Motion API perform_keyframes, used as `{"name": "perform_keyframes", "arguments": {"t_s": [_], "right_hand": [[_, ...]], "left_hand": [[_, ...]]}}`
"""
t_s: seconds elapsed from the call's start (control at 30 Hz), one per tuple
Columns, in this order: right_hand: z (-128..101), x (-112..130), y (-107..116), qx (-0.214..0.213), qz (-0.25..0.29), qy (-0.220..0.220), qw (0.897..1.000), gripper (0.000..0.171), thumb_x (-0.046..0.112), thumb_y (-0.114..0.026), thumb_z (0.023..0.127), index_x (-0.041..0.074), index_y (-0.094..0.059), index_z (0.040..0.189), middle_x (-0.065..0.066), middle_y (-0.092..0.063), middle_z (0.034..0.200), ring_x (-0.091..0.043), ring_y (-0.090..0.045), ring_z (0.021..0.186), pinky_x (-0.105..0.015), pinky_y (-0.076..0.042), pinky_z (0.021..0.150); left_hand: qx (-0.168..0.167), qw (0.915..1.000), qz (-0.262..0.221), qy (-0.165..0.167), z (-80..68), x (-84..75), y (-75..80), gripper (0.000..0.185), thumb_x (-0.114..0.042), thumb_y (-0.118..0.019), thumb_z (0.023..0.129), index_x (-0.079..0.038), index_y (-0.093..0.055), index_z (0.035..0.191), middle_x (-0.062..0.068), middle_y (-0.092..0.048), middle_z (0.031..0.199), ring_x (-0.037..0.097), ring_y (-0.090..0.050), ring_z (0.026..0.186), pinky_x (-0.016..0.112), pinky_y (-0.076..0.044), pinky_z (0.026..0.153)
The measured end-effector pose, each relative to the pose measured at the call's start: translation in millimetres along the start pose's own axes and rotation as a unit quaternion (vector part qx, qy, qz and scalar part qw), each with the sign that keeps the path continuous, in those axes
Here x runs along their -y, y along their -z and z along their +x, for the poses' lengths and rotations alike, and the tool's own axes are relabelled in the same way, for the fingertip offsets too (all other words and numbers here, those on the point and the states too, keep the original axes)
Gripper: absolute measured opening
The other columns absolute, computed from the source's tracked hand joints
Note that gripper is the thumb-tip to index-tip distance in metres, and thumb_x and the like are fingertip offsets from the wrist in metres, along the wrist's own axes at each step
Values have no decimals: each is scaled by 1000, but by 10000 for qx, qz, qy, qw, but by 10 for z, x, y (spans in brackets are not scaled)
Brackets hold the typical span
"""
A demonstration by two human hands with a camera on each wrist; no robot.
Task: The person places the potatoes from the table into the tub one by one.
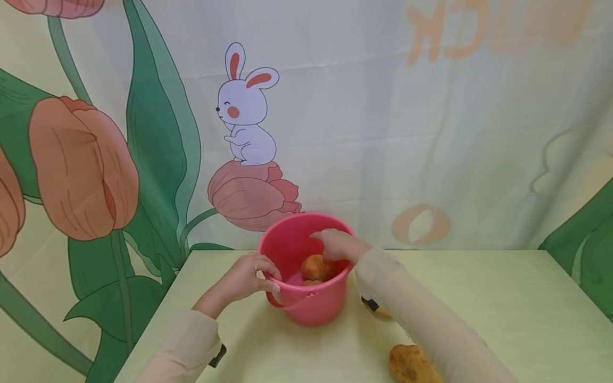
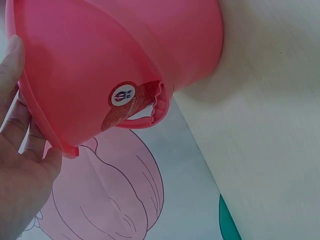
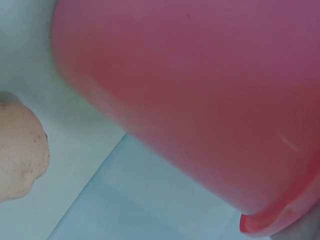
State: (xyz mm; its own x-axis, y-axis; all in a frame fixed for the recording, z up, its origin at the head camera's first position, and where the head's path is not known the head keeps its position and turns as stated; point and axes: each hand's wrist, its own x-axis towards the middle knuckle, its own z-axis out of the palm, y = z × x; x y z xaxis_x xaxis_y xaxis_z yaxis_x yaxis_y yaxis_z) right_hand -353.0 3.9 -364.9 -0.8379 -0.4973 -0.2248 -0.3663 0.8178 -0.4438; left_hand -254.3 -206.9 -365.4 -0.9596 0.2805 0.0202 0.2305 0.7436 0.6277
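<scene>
Head view: your left hand (image 1: 246, 275) grips the bucket (image 1: 316, 308) by its rim, likely steadying it; your right hand (image 1: 339, 244) is inside, beside a potato (image 1: 313, 267), can't tell if gripping. Loose potato (image 1: 412, 364) lies nearer you than that hand.

Pale yellow-green table (image 1: 498, 298), flat-topped, with a straight far edge. On it, toward the far side and left of the middle, a pink bucket (image 1: 316, 311), standing on its base, mouth up, with a soft shadow around the foot. Just to the right of that, apart from it, a potato (image 1: 384, 313), mostly covered in the head view. Nearer and farther right, another potato (image 1: 408, 364), brown with dark blotches, partly cut off at the lower edge.
</scene>
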Motion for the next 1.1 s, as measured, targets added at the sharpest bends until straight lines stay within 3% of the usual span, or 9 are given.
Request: {"name": "perform_keyframes", "arguments": {"t_s": [0.4, 0.7, 1.1], "right_hand": [[-85, -12, 74, -150, -67, 628, 9979, 64, 5, -73, 68, 13, -49, 126, -6, -50, 126, -24, -45, 115, -35, -52, 76], [-132, -43, 128, -125, -35, 653, 9978, 59, 6, -72, 70, 14, -50, 125, -4, -51, 124, -24, -45, 114, -32, -53, 74], [-195, -46, 248, -135, 237, 517, 9983, 60, 7, -73, 69, 16, -50, 124, -4, -50, 122, -23, -47, 110, -30, -53, 70]], "left_hand": [[82, 9999, -15, -60, 4, 23, -2, 16, -19, -77, 65, -18, -69, 79, -4, -61, 85, 19, -49, 92, 27, -52, 64], [82, 10000, -52, -17, 2, 16, -10, 16, -16, -76, 66, -13, -69, 81, -3, -61, 85, 19, -48, 92, 28, -52, 64], [45, 9999, -27, -134, 10, 17, -4, 15, -16, -76, 66, -16, -69, 79, -3, -61, 85, 19, -48, 93, 27, -52, 64]]}}
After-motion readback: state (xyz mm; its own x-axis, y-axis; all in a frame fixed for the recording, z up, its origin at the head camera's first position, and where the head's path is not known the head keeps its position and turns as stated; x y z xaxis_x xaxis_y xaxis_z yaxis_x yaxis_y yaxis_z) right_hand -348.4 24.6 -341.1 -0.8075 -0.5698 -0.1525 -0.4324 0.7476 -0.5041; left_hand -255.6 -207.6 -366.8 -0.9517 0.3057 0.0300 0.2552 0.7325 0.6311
